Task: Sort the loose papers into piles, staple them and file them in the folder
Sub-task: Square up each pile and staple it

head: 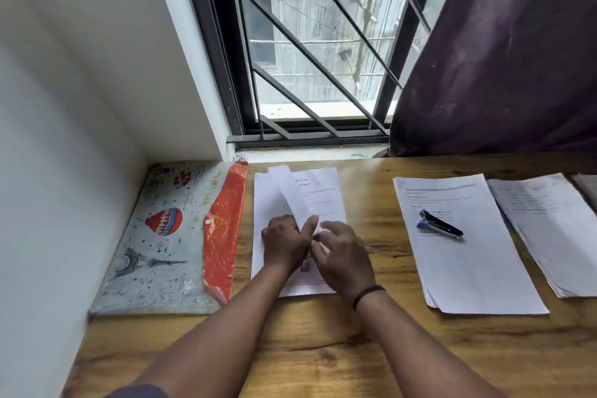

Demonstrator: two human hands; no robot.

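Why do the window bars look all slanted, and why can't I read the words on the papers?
In the head view, the wide lens bends and tilts the window and wall; soft daylight comes through it, so shadows are faint. Print on the middle pile and right pile is too small and blurry to read; the hands and the sheet they lift are slightly smeared.

Bare table (371, 204) lies open just right of the right hand (344, 255), up to a paper pile (468, 268) carrying a stapler (440, 224), while left of the left hand (284, 244) the folder (168, 236) and the wall (64, 139) beyond it close that side.
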